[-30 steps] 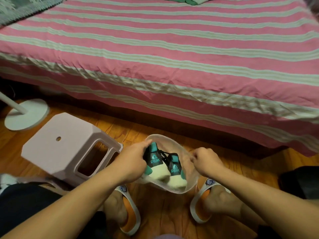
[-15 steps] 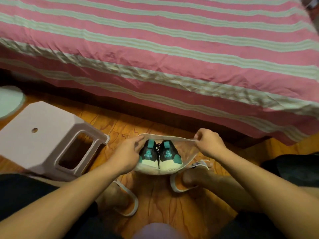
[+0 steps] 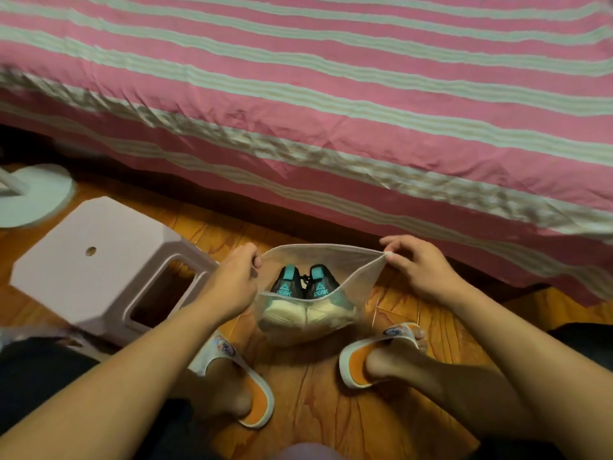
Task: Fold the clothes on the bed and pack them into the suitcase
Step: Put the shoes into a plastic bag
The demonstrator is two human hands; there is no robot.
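A person sits facing a bed (image 3: pixel 331 94) draped in a smooth pink sheet with pale stripes, which fills the view from nine through twelve to three o'clock. At centre, both hands stretch open the mouth of a thin, translucent bag (image 3: pixel 318 260), likely to square it up for sealing. The left hand (image 3: pixel 232 287) pinches the rim at nine o'clock; the right hand (image 3: pixel 414 270) pinches it at three, other fingers loose. Inside, heels up, sit two dark sneakers (image 3: pixel 306 288) with teal tabs and cream soles. A boxy pale plastic stool (image 3: pixel 96 260) stands on the wood floor at nine o'clock. No suitcase or clothes are visible.
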